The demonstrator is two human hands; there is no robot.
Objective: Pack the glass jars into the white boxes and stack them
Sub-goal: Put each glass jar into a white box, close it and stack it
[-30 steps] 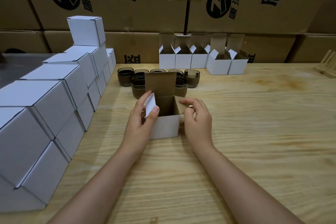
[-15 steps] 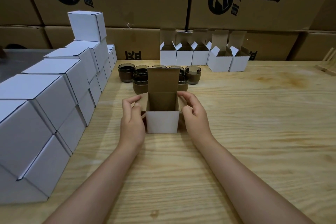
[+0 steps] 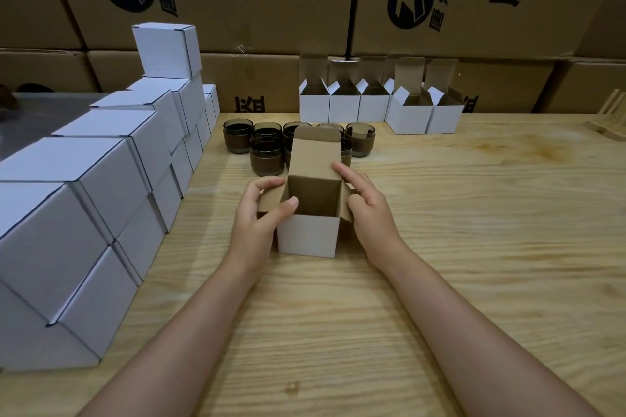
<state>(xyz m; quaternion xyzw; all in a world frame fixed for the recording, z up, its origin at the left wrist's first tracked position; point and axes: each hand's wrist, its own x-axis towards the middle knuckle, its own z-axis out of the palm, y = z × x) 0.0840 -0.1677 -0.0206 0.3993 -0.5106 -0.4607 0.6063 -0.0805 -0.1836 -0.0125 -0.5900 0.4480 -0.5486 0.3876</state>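
A small white box (image 3: pixel 308 235) stands on the wooden table (image 3: pixel 474 247) in front of me, its lid flap upright and its brown inside showing. My left hand (image 3: pixel 259 220) pinches the left side flap, thumb on the box's front corner. My right hand (image 3: pixel 367 205) grips the right side flap, its index finger stretched onto the lid flap. Several dark glass jars (image 3: pixel 266 154) stand right behind the box. What the box holds is hidden.
Closed white boxes (image 3: pixel 101 186) are stacked in steps along the left side. A row of open white boxes (image 3: pixel 379 105) stands at the back against large brown cartons (image 3: pixel 474 0). A wooden rack (image 3: pixel 609 115) sits at the far right edge.
The left side flap has been bent outward and down by my left hand. My right hand has moved up the right flap, its index finger now reaching the lid flap.
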